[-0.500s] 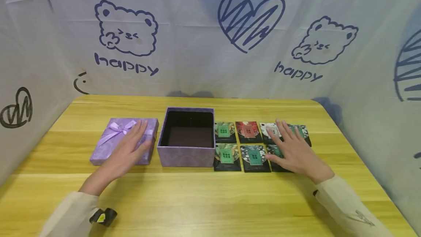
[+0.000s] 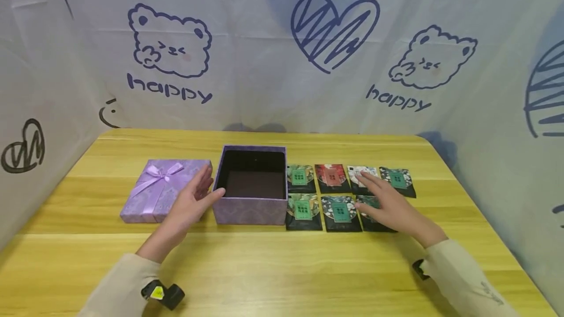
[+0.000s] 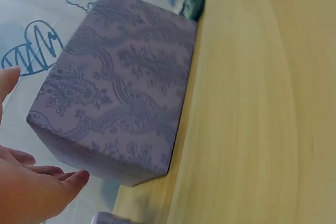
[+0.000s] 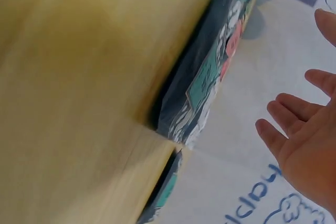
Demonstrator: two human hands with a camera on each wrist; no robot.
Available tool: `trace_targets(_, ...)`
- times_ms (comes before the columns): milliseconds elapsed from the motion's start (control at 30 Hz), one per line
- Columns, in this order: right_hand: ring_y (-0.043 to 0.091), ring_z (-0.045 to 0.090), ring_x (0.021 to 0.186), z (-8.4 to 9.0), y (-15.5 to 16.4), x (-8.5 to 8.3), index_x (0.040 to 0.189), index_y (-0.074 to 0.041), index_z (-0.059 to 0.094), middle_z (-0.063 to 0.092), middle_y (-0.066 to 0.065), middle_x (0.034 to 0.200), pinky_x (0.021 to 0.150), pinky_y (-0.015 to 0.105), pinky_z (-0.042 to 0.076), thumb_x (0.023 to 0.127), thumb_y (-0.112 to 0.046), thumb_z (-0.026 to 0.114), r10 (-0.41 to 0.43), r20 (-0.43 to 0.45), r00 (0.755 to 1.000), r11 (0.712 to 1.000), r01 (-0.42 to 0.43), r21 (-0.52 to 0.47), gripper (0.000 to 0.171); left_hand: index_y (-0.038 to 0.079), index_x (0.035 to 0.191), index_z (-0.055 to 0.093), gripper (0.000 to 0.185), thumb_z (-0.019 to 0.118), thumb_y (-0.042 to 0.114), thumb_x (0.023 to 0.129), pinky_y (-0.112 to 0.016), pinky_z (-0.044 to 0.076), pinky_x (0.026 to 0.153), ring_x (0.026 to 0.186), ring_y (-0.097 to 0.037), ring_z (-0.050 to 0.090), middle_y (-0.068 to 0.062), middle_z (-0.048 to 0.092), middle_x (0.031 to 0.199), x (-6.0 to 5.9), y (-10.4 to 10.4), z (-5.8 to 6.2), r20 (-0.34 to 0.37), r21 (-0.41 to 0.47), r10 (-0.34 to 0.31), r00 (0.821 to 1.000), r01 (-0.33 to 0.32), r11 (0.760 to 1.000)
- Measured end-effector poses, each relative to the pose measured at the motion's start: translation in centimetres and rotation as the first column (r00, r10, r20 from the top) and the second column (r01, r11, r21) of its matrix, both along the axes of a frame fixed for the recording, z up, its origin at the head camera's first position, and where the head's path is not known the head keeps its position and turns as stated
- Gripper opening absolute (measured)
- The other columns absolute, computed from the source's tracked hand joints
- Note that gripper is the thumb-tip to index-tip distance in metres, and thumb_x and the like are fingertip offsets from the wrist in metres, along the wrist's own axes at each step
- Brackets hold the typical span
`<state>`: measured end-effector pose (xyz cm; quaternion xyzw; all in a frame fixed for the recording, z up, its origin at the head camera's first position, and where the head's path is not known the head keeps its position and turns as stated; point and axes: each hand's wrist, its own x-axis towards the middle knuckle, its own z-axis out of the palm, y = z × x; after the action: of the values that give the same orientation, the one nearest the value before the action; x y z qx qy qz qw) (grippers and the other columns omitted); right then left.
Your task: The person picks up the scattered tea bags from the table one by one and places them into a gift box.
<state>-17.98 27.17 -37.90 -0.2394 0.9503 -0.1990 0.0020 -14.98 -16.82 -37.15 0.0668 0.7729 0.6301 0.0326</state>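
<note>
In the head view my left hand (image 2: 187,207) hovers by the left wall of a purple patterned box (image 2: 251,211), its thumb near the front left corner. That box stands uncovered, dark inside. Its lid (image 2: 176,199), with a lilac ribbon bow, lies to the left, partly behind the hand. My right hand (image 2: 394,209) hovers with fingers extended over the right part of two rows of flat sachets, covering parts of a white sachet (image 2: 356,190) and a dark green one (image 2: 372,219). In the left wrist view, fingers are spread beside the box (image 3: 121,82); the right wrist view shows nothing held.
More sachets lie right of the box: a red one (image 2: 331,178), green ones (image 2: 304,212) and a dark floral one (image 2: 341,213). The wooden table (image 2: 282,273) ends at a white cloth backdrop (image 2: 255,62) with drawn bears and hearts.
My left hand has moved right, from above the lid to the box's left side. My right hand has shifted slightly left, uncovering the far right sachet. The box, lid and sachets stay put.
</note>
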Motion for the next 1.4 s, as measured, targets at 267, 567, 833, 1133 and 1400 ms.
trace_targets(267, 0.049, 0.03, 0.132, 0.3, 1.9, -1.5, 0.146, 0.0, 0.037, 0.034, 0.028, 0.147, 0.099, 0.068, 0.032, 0.095, -0.03, 0.064, -0.073, 0.101, 0.992, 0.991, 0.083, -0.101, 0.065, 0.006, 0.155, 0.013, 0.076, 0.06, 0.013, 0.096, -0.044, 0.018, 0.115, 0.144, -0.034, 0.017, -0.019, 0.015, 0.158, -0.3, 0.2, -0.3, 0.044, 0.075, -0.007, 0.999, 0.004, 0.997)
trace_targets(567, 0.05, 0.034, 0.129, -0.6, 5.3, -3.9, 0.142, 0.005, 0.041, 0.039, 0.029, 0.143, 0.1, 0.067, 0.03, 0.094, -0.019, 0.065, -0.139, 0.157, 0.978, 0.984, 0.154, -0.087, 0.059, 0.008, 0.155, 0.017, 0.075, 0.062, 0.011, 0.095, -0.043, 0.02, 0.114, 0.143, -0.031, 0.018, -0.014, 0.018, 0.158, -0.4, 0.3, -0.8, 0.064, 0.061, -0.002, 0.998, -0.002, 0.998)
trace_targets(833, 0.051, 0.033, 0.129, -0.8, 7.5, -5.9, 0.144, 0.008, 0.036, 0.04, 0.031, 0.141, 0.1, 0.066, 0.03, 0.089, -0.019, 0.07, -0.162, 0.199, 0.967, 0.981, 0.18, -0.078, 0.07, 0.01, 0.155, 0.02, 0.075, 0.064, 0.012, 0.094, -0.045, 0.026, 0.111, 0.141, -0.035, 0.024, -0.015, 0.02, 0.157, -0.5, 0.4, -1.3, 0.038, 0.044, -0.007, 0.999, 0.006, 0.999)
trace_targets(1133, 0.057, 0.022, 0.131, -0.7, 9.5, -7.4, 0.147, 0.009, 0.028, 0.025, 0.037, 0.146, 0.099, 0.07, 0.027, 0.084, -0.023, 0.074, -0.22, 0.323, 0.921, 0.971, 0.239, -0.018, 0.084, 0.013, 0.155, 0.024, 0.074, 0.065, 0.013, 0.093, -0.042, 0.033, 0.106, 0.137, -0.035, 0.032, -0.017, 0.027, 0.155, -0.6, 0.4, -1.6, 0.031, 0.019, -0.013, 0.999, 0.012, 1.0)
trace_targets(1400, 0.06, 0.017, 0.13, -1.1, 10.8, -8.3, 0.149, 0.009, 0.02, 0.018, 0.041, 0.146, 0.1, 0.071, 0.025, 0.08, -0.022, 0.079, -0.232, 0.418, 0.878, 0.967, 0.257, -0.003, 0.095, 0.013, 0.155, 0.024, 0.074, 0.065, 0.015, 0.093, -0.044, 0.03, 0.108, 0.139, -0.034, 0.029, -0.015, 0.025, 0.156, -0.5, 0.2, -1.5, 0.036, 0.005, -0.011, 0.999, 0.01, 1.0)
